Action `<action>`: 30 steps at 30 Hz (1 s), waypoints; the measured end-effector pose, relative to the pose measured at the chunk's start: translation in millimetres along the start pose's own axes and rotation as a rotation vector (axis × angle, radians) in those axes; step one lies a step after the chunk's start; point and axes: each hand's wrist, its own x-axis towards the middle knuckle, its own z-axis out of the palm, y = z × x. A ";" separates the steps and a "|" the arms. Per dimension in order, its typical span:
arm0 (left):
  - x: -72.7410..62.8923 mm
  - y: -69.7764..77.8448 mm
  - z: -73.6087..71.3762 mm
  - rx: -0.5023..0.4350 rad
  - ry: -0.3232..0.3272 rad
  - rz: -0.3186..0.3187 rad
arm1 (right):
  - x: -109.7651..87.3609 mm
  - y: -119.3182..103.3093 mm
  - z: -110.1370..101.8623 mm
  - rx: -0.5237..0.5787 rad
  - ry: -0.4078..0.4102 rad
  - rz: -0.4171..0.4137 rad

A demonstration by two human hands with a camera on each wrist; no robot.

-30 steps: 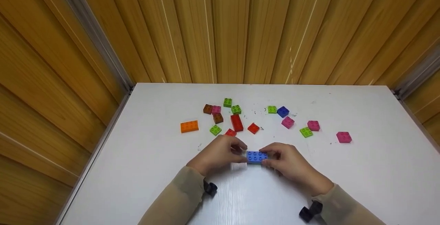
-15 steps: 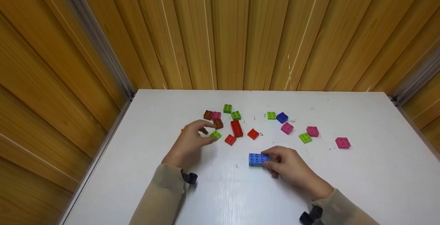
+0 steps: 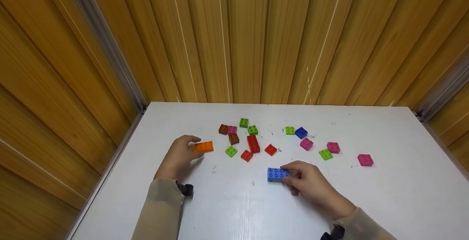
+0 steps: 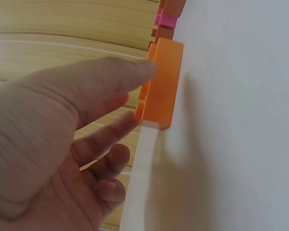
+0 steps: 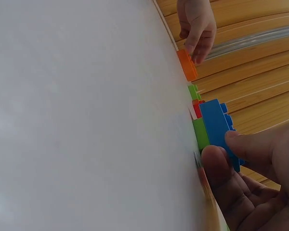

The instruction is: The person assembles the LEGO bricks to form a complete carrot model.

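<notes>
My right hand (image 3: 309,181) pinches the right end of a blue eight-stud building brick (image 3: 277,174) between thumb and fingers. Under it, in the right wrist view, a green brick (image 5: 201,134) shows against the blue brick's lower face. At the left, my left hand (image 3: 180,155) has thumb and fingers around the left end of an orange building brick (image 3: 205,146), which sits on the table. The left wrist view shows the thumb on the near side of this orange brick (image 4: 163,86); the fingers on its far side are partly hidden.
Between and beyond the hands lie a long red brick (image 3: 253,143), two small red bricks, brown bricks (image 3: 233,139) and several lime ones (image 3: 231,151). Pink bricks (image 3: 365,160) and a dark blue brick (image 3: 301,132) lie to the right. Wood-patterned walls (image 3: 245,42) border the white table (image 3: 227,210).
My left hand has left the blue brick, moved left past the lime brick, and come around the orange brick. My right hand keeps its hold on the blue brick, nearly in place.
</notes>
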 end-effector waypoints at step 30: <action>-13.5 36.6 6.1 -0.053 0.052 0.160 | -0.1 2.6 2.3 -0.114 0.063 -0.031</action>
